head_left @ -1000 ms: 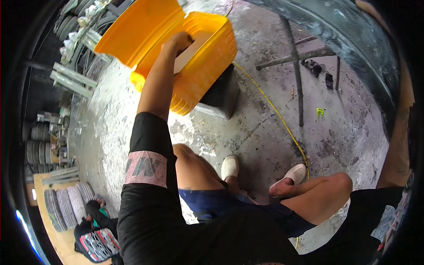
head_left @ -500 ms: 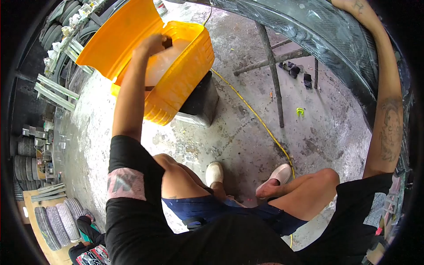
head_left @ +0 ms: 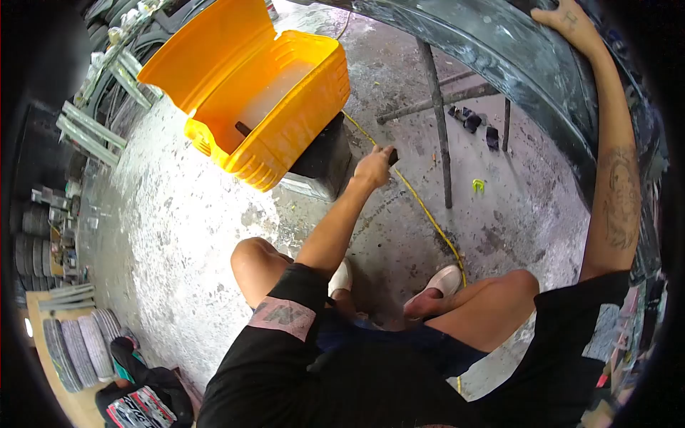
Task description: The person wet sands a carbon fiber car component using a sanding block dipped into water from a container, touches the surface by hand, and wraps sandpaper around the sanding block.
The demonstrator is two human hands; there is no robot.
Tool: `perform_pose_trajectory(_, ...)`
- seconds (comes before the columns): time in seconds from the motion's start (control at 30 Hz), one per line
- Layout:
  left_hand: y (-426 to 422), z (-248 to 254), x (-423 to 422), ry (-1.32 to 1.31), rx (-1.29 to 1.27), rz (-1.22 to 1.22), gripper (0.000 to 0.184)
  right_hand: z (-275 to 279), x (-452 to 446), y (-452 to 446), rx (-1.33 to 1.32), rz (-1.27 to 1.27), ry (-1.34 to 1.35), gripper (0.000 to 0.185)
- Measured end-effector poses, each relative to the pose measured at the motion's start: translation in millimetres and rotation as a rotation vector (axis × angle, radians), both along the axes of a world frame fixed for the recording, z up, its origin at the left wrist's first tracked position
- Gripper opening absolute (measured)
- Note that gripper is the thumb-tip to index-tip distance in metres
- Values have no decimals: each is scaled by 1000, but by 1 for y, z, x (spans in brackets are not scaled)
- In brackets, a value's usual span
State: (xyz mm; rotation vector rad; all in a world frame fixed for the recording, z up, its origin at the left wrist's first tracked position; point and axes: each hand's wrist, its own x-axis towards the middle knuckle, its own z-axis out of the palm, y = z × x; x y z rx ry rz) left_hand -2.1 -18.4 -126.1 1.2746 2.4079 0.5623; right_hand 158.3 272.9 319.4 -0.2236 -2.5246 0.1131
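Note:
My left hand (head_left: 374,168) is closed around a small dark block (head_left: 393,157), mostly hidden by the fingers. It hovers above the floor, right of an open yellow plastic box (head_left: 296,118) with cloudy liquid (head_left: 275,93) inside. A dark stick-like piece (head_left: 242,129) pokes up within the box. My right hand (head_left: 571,27) rests on a dark, smeared body panel (head_left: 499,50), thumb spread, the other fingers partly cut off by the frame's top edge.
The box stands on a black bin (head_left: 321,167). A yellow cable (head_left: 428,207) crosses the stained floor. Dark stand legs (head_left: 437,121) hold up the panel. A neon-green clip (head_left: 478,185) lies nearby. Tyres (head_left: 89,346) and a person (head_left: 135,399) are at lower left.
My left hand has come out of the yellow box with the dark block and swung right, toward the panel. My right hand stays on the panel; the view has shifted slightly.

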Motion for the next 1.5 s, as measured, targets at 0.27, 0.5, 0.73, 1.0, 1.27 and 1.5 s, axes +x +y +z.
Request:
perform_pose_trajectory(0.27,41,203,-27,451,1315,174,66,-1,-1,2,-69,-79,-10,77)
perform_pose_trajectory(0.5,73,252,62,245,1297,190,56,-3,10,-39,271,-126,31,76)
perform_pose_trajectory(0.73,101,231,63,235,1521,277,62,1,-3,12,127,-51,-1,75)
perform_pose_trajectory(1.0,98,268,20,467,1591,235,64,3,-2,-9,-31,-158,-100,77)
perform_pose_trajectory(1.27,99,271,-6,548,1560,235,64,-1,2,2,66,-38,-81,77)
perform_pose_trajectory(1.5,83,234,31,362,1450,104,66,11,0,-20,61,-212,-199,72)
